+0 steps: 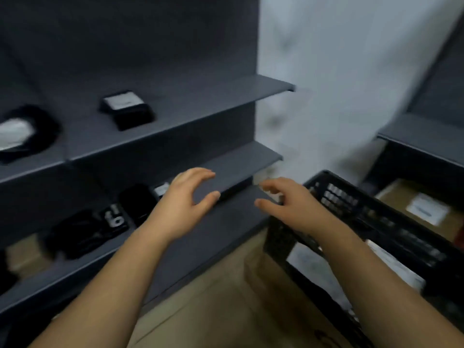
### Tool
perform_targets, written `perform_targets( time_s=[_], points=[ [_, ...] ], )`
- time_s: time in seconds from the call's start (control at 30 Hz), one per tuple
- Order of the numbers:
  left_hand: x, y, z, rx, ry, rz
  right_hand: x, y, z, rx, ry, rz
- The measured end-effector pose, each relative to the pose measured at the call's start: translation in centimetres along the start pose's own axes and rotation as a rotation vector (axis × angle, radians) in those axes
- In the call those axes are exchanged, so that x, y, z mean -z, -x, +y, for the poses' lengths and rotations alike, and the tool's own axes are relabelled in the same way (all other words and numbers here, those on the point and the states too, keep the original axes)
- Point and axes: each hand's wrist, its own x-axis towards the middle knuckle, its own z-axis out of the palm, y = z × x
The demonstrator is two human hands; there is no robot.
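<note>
The left grip (187,197) and the right grip (288,204) hover side by side and apart, fingers loosely curved and holding nothing, above a dark lower shelf (226,222). A black slotted crate (376,219) sits just right of the right grip, passing under its forearm. Black packaged items (82,234) lie left of the left grip, and a black box (126,109) rests on the shelf above both.
</note>
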Motion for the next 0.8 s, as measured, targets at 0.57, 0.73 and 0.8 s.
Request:
perform_targets(
  time_s=[0.57, 0.73, 0.8],
  points=[
    [40.4, 42.6, -21.2, 0.618, -0.316, 0.532, -38.2, 0.3, -50.4, 0.632, -0.232, -0.428],
    [50.6, 53.3, -25.4, 0.762, -0.355, 0.661, -47.8, 2.5, -64.2, 0.751, -0.276, -0.562],
    [54.0, 57.2, -27.0, 0.81, -0.379, 0.715, -51.7, 3.2, -69.2, 0.813, -0.28, -0.618]
  ],
)
